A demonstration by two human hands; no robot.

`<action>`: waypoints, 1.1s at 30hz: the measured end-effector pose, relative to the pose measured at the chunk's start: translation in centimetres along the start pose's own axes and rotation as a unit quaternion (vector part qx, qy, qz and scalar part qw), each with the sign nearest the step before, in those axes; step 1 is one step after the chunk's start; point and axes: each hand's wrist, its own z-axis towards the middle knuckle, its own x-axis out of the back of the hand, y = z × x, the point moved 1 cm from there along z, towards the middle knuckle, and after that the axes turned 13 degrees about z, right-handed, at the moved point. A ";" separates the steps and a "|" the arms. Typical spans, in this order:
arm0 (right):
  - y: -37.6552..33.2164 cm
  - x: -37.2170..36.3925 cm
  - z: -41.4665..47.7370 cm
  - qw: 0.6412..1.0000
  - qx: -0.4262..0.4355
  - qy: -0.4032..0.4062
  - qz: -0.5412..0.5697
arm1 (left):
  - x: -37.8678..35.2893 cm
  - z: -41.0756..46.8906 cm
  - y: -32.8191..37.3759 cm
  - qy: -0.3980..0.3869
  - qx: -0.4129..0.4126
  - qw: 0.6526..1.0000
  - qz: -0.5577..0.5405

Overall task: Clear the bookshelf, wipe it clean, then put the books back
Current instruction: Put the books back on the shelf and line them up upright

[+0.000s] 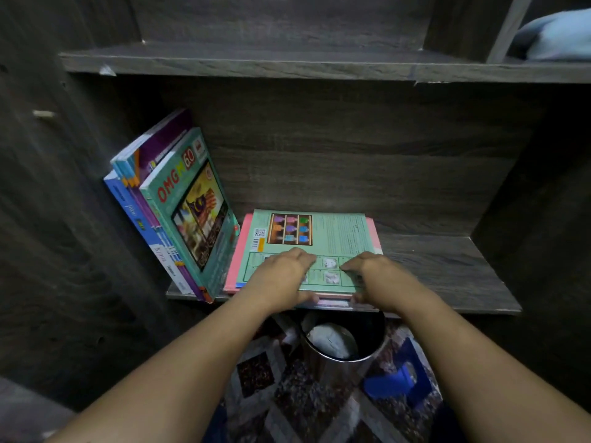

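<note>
L hand [281,276] & R hand [375,278] both pinch front edge of flat stack [332,235], fingers on top, thumbs under. Stack lies mid-shelf [447,273].

Risks:
- Shallow grip, so lower bks may slide out and drop into bin [345,346] below.
- Leaning bks [188,215] sit just beside stack and may topple if bumped.

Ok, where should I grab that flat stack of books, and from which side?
Take the stack by its front edge, coming from the front, fingers on the top cover and thumbs against that edge, as the left hand and right hand do now. It lies flat, the leaning books crowd its left side, and the front edge reaches the shelf lip.
</note>
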 end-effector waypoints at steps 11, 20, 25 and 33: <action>-0.1 1.4 -0.9 0.996 0.030 0.058 0.057 | 0.0 0.2 -0.4 0.027 -0.054 0.997 0.054; 0.0 2.3 -0.7 0.963 0.035 0.253 0.090 | 1.6 0.5 1.6 0.143 0.001 0.989 0.036; -2.1 1.5 -1.0 0.884 0.211 0.369 0.193 | 2.9 1.0 1.0 0.190 0.101 0.975 0.058; -2.0 -0.1 -0.5 0.955 0.111 0.218 0.171 | 3.1 -1.1 -2.8 0.399 0.228 0.875 -0.152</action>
